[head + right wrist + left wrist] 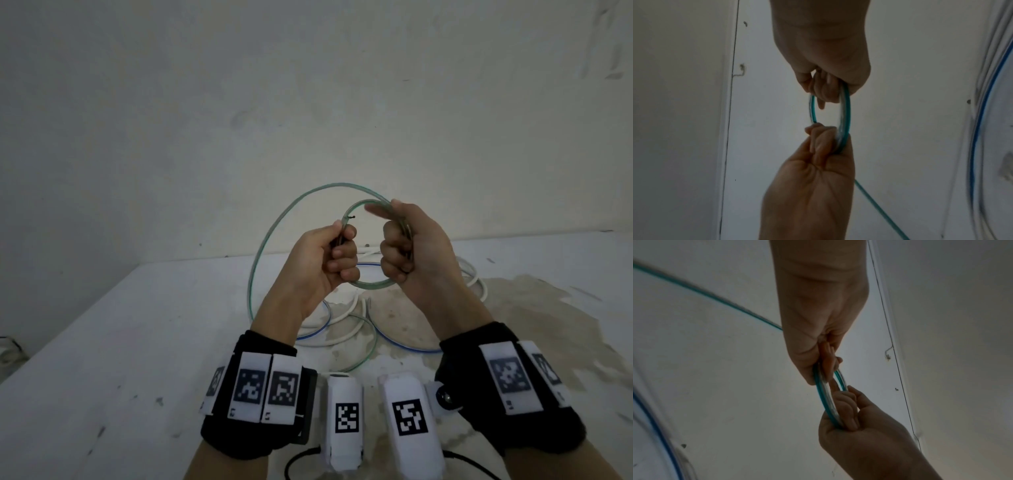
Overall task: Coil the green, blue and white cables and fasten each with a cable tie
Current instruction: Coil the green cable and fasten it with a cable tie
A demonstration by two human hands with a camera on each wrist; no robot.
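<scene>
Head view: a pale wall point(308, 102) fills the upper part, its paint scuffed and marked. Below it a white table point(102, 342) is seen, stained brown on the right and flecked with dark spots. Against the wall's foot a loose tangle is spread on the table: the white cable point(346, 318) and the blue cable point(404, 346) are looped over each other, partly hidden behind both forearms. Black wrist straps point(253, 394) with white coded tags are worn on both arms, and two white camera housings point(346, 414) lie between them at the bottom edge.

The green cable point(371, 283) is held in the air above the tangle, between the two hands. A small coil of a few turns has been formed; from it a long free loop is swung out to the left and trails down to the table among the other cables. The left side of the coil is gripped by the left hand point(325, 260), fingers curled round it, thumb on top; a dark cable end pokes out just above that thumb. The right side is clasped in the right hand point(411, 246), fingers wrapped round the strands.

In both wrist views the coil is seen edge-on, stretched between the two fists, with the blue cable blurred at the margin.
</scene>
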